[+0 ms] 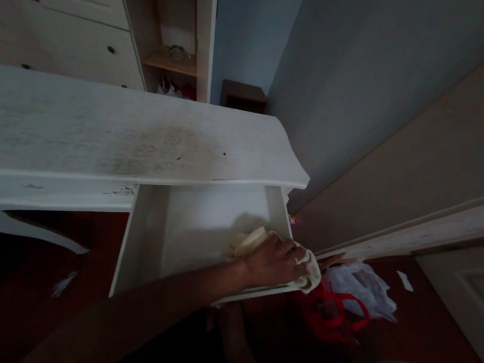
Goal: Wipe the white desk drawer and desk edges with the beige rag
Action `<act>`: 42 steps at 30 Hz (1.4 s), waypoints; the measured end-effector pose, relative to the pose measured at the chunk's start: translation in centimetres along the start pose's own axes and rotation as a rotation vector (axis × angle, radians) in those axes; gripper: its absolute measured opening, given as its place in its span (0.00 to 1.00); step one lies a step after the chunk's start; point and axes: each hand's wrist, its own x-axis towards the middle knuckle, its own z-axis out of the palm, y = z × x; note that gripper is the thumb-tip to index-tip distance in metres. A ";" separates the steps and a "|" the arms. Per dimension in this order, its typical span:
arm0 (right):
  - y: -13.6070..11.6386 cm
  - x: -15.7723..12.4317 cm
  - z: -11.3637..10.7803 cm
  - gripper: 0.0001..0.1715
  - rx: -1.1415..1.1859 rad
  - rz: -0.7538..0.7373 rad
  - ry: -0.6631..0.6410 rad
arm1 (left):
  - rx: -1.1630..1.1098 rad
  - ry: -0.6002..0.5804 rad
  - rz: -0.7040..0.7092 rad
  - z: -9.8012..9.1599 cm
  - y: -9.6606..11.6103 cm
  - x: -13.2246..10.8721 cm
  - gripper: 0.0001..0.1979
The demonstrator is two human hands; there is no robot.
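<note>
Presently, the left hand (275,262) grasps cloth (312,274) over the drawer's (196,214) near right corner; right hand (230,324) below, fingers unclear.

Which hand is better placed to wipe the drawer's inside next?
Left, I'd judge: the left hand holds the cloth at the near right corner of the drawer. The right hand is lower, by the drawer's front, mostly in shadow.
</note>
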 end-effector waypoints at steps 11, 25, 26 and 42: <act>1.2 0.2 0.1 0.27 0.131 0.012 -0.078 | 0.158 0.004 -0.398 0.8 -7.0 1.3 0.21; 0.7 0.0 0.3 0.29 0.138 0.050 -0.060 | 0.242 -0.275 -0.510 -3.1 -8.9 -8.6 0.20; 0.6 0.0 0.3 0.29 0.147 0.050 -0.065 | 0.261 -0.280 -0.484 -3.9 -8.8 -9.9 0.20; -0.5 -0.3 0.4 0.27 0.161 0.111 -0.032 | 0.052 0.168 -0.474 -9.2 -11.7 -23.2 0.23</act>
